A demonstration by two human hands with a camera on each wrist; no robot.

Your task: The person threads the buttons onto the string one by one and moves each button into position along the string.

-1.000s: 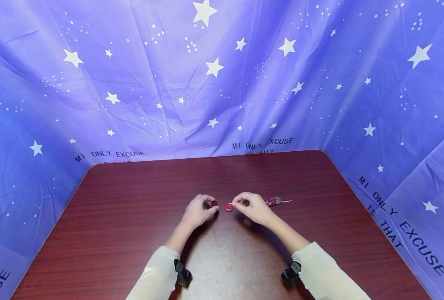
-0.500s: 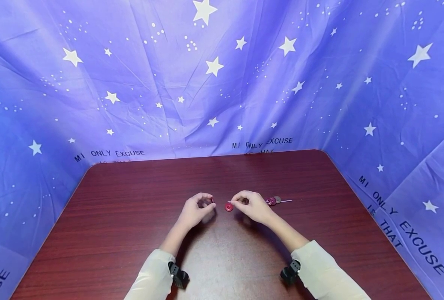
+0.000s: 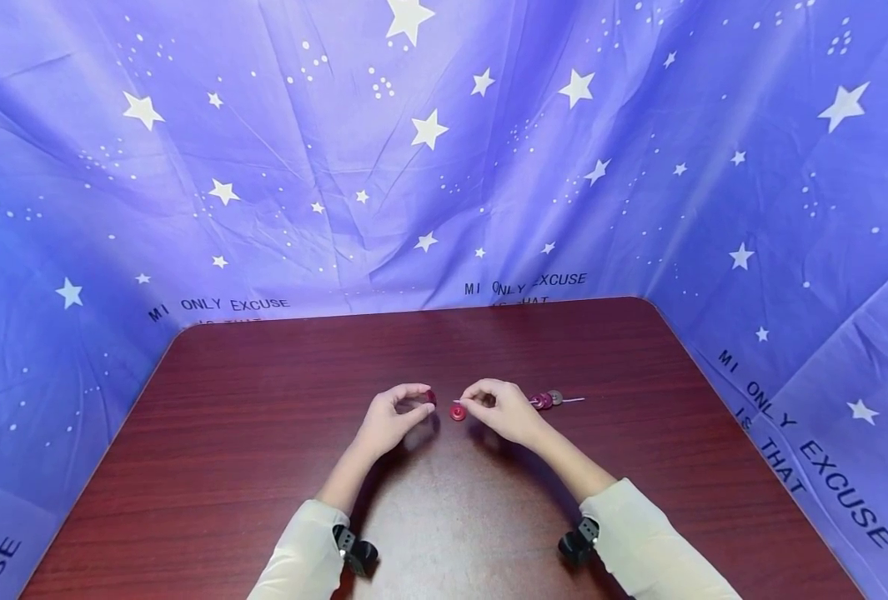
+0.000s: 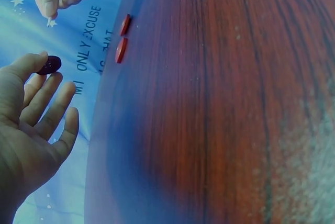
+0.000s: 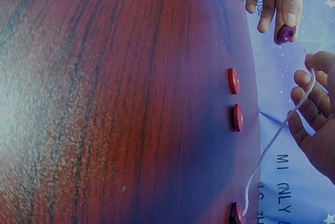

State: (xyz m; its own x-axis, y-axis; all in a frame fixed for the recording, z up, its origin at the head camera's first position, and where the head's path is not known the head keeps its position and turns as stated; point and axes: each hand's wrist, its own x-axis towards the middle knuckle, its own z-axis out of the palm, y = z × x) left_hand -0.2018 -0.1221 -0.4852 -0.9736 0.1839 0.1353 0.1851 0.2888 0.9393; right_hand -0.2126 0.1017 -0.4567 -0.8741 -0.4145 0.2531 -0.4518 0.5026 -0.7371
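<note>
Between thumb and fingertips, my left hand [image 3: 387, 423] pinches a dark purple-red button [image 5: 286, 34] above the table. To its right, my right hand [image 3: 505, 412] pinches one end of a white string [image 5: 277, 132], whose thin tip pokes out past the thumb toward the button, apart from it. That string runs down to a red button [image 5: 238, 213] on the table. In the head view, several strung buttons [image 3: 541, 401], with a grey-brown button [image 3: 555, 397] at the far end, lie behind my right hand. Two loose red buttons, one nearer [image 5: 238, 118] and one farther [image 5: 233, 81], rest between the hands.
The dark red wooden table [image 3: 263, 467] has its far edge against a blue-purple star-printed curtain [image 3: 338, 125]. The string's other end [image 3: 574, 399] sticks out to the right of the grey-brown button. Black wrist cameras [image 3: 357, 552] sit at both sleeve cuffs.
My left hand has shifted slightly up and away from the body, and the button has turned between its fingers. The right hand has stayed almost in place with the string.
</note>
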